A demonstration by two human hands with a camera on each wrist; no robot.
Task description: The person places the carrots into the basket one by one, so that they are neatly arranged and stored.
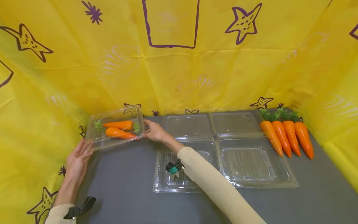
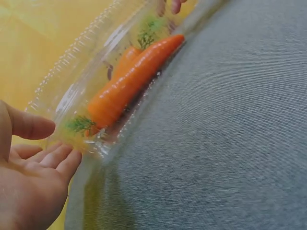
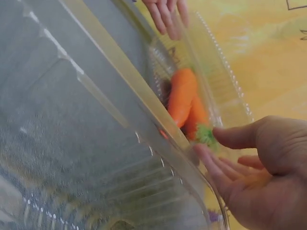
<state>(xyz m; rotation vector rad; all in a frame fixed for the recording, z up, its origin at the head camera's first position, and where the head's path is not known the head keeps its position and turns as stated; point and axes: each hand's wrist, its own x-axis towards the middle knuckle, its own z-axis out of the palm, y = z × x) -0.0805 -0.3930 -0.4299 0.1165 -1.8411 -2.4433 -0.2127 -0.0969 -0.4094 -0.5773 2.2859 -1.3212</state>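
Observation:
A clear plastic clamshell box (image 1: 96,143) is at the back left, tilted, its lid over its base. Inside it, two orange carrots (image 1: 118,125) with green tops lie head to tail. My left hand (image 1: 76,160) holds the box's left end, thumb on one side and fingers on the other, as the left wrist view shows. At the opposite end, my right hand (image 1: 154,131) grips the rim between thumb (image 3: 235,136) and fingers. The right forearm reaches across an open clamshell box (image 1: 165,183) and partly hides it.
Another open clamshell box (image 1: 288,177) stands beside the first, both with lids (image 1: 237,123) folded back. Several more carrots (image 1: 291,137) lie in a row at the right, tops toward the yellow cloth (image 1: 179,71) behind. A grey surface (image 1: 126,186) lies under everything.

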